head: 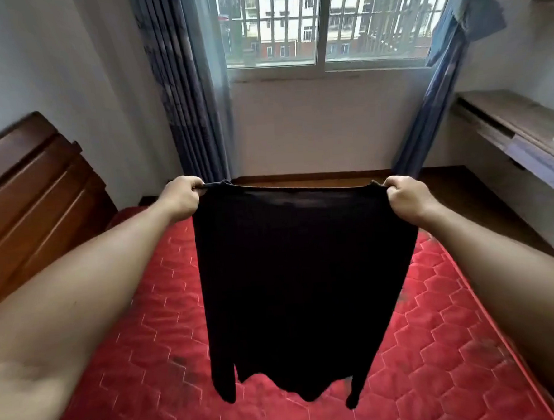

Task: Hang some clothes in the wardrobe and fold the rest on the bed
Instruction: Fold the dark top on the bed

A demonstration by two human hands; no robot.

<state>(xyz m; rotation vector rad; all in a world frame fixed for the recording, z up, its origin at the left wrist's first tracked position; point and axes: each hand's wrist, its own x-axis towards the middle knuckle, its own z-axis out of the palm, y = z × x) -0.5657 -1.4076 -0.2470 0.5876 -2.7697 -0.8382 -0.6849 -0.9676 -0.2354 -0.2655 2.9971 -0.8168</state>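
Above the red mattress [439,346], left hand [181,198] and right hand [409,198] each grip a black garment [299,283], hanging unfolded; folding has apparently not begun.

One cam only, head-worn, wide-angle: looks fwd and down over bed [141,348], close in, facing window [319,22] at 12 o'clock; headboard [25,192] at 9, desk [516,114] at 3.
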